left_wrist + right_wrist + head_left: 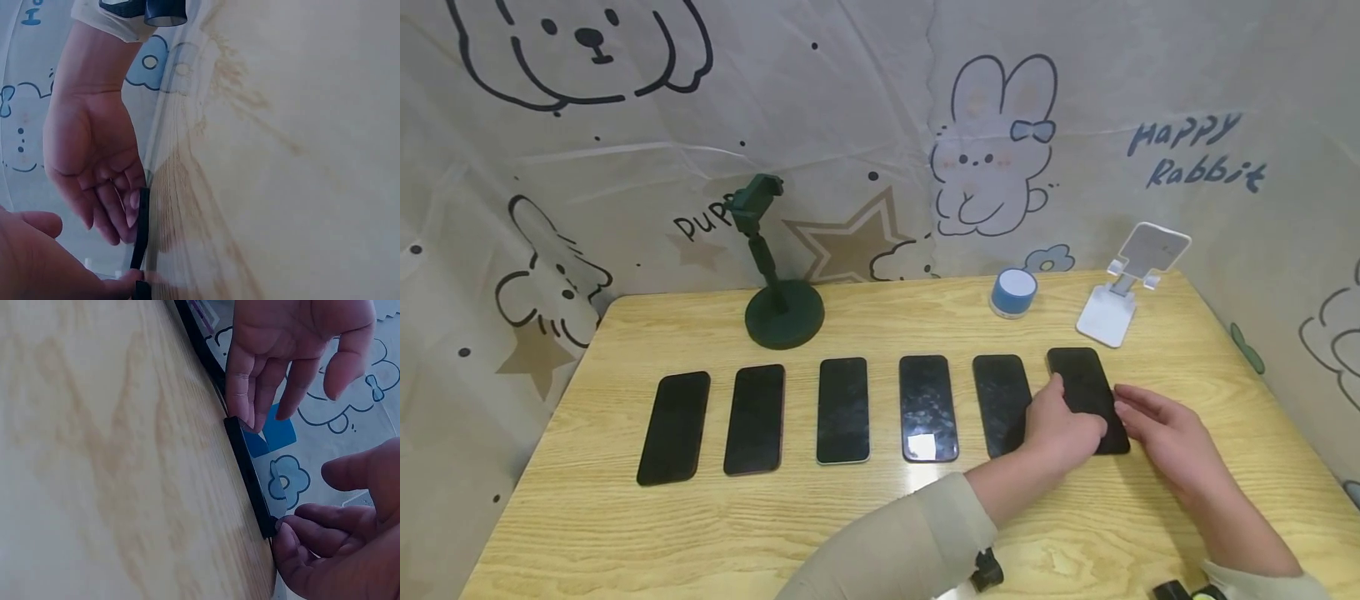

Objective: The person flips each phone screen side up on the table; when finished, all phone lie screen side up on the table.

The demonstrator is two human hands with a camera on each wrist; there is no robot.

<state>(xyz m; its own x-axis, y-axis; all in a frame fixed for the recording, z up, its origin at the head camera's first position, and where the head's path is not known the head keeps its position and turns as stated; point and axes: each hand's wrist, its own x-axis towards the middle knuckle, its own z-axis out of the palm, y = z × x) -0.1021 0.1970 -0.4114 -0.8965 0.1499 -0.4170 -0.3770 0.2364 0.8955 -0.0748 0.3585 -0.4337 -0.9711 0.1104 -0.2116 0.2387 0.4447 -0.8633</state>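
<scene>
A black smartphone [1080, 379] lies flat with its dark screen up at the right end of a row of phones. My left hand [1062, 427] reaches over its lower left side, fingertips at that edge, the thumb pointing up. Along the opposite long edge rests my right hand [1172, 437], fingers loosely bent and touching the side. In the right wrist view the phone [250, 478] is seen edge-on, low on the table, between the fingertips of both hands. A neighbouring phone [1000, 392] is partly hidden by the left hand.
Further left lie several phones, among them one with a bright reflection [928, 408]. Behind the row stand a dark green phone stand [785, 315], a blue and white cylinder [1013, 292] and a white folding stand [1107, 315]. A printed curtain [850, 108] hangs behind the table.
</scene>
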